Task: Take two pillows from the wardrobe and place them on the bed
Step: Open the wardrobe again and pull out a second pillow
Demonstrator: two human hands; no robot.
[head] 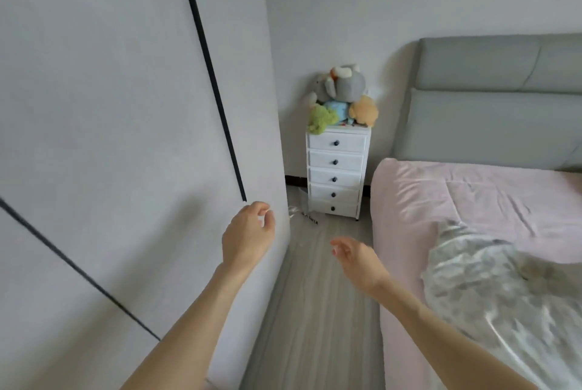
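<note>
Beside the closed wardrobe, the left hand hung at the lower end of the dark vertical door seam, its fingers loosely curled and holding nothing; whether the fingertips touched the panel could not be told. Over the grey wood floor between wardrobe and bed, the right hand was raised with fingers relaxed and slightly apart, also holding nothing. A patterned pillow lay on the pink sheet at the near right, well apart from the left hand and just to the right of the right forearm, touching neither hand. It was blurred, but its long axis seemed to run from the lower right up toward the middle of the bed, one corner pointing toward the grey headboard. Against the far wall stood a white drawer chest with a heap of plush toys on top.
</note>
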